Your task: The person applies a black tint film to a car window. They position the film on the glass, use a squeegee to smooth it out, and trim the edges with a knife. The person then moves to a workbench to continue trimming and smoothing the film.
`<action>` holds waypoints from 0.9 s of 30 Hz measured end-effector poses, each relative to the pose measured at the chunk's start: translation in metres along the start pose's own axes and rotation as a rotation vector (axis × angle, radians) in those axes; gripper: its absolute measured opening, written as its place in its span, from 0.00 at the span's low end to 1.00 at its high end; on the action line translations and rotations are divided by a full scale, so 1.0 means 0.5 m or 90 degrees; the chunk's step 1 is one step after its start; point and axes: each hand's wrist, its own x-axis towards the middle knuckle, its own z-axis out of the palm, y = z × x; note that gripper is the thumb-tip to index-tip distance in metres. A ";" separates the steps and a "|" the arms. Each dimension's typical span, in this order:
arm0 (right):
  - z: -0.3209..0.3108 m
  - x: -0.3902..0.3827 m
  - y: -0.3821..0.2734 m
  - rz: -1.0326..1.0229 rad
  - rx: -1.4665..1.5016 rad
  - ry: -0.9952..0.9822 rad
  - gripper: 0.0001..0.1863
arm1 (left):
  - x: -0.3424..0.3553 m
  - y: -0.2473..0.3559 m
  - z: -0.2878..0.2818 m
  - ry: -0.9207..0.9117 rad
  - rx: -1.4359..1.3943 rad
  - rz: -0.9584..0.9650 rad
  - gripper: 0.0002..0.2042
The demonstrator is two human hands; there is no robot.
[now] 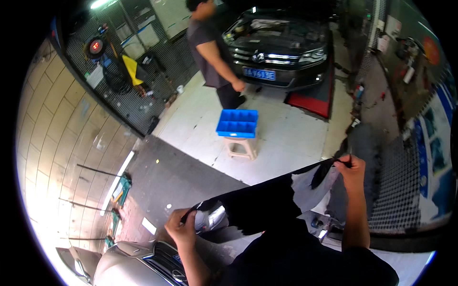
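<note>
A length of black cloth (255, 205) is stretched between my two hands at chest height, slanting up to the right. Ragged pale and shiny patches show toward both ends; I cannot tell whether they are holes or lighter material. My left hand (181, 224) is closed on its left end, thumb on top. My right hand (352, 170), higher up, pinches the right end. A silver car (117, 262) is below and beside my left hand at the lower left.
A blue divided bin (237, 123) sits on a plastic stool (240, 148). Another person (210, 57) stands before a dark car (272, 52) with raised hood. Green floor jacks (121, 188) line the left wall. Mesh fencing (396, 205) runs along the right.
</note>
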 end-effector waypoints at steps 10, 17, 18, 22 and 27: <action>0.615 0.401 0.067 0.063 -0.057 -0.068 0.05 | 0.570 -0.334 0.057 0.049 0.100 -0.079 0.07; 1.100 0.733 0.004 -0.051 -0.004 -0.194 0.05 | 0.914 -0.576 0.040 0.135 0.132 -0.142 0.06; 1.205 0.768 0.007 -0.050 -0.022 -0.254 0.04 | 0.925 -0.639 0.030 0.152 0.153 -0.187 0.06; 1.424 0.884 0.038 -0.024 -0.007 -0.174 0.04 | 1.181 -0.813 0.085 0.130 0.131 -0.145 0.06; 1.708 1.047 0.041 -0.018 -0.047 -0.100 0.05 | 1.539 -1.001 0.125 0.088 0.086 -0.083 0.06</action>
